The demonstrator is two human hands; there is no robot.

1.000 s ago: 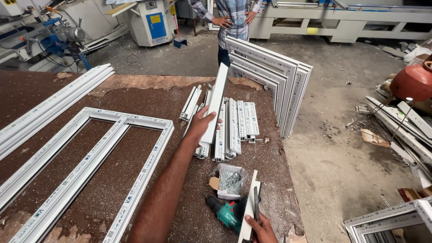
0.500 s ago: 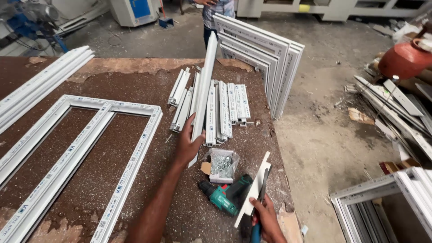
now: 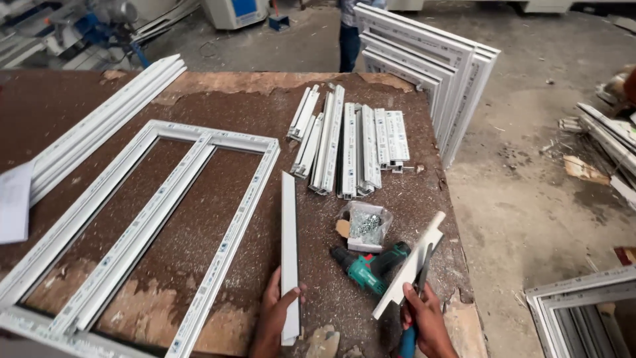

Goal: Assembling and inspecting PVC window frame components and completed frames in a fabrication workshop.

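Left hand (image 3: 278, 306) is wrapped round the near end of a long white strip (image 3: 289, 245), fingers clamped on it. The strip lies lengthwise on the table (image 3: 199, 93), just right of the frame (image 3: 218, 238) and roughly parallel to its right rail. Right hand (image 3: 424, 317) grips a shorter strip (image 3: 409, 266) tilted up off the table, along with a blue-handled tool (image 3: 407, 343); fingers closed on both. Green drill (image 3: 368, 266) lies between the hands, bag of screws (image 3: 366, 225) just behind it, cut pieces (image 3: 348, 142) beyond. Stacked frames (image 3: 430, 73) lean at the far edge. Risks, as I judge it: the long strip is held by one end only, so it could swing and knock the drill or screws; the right hand's double load could slip.
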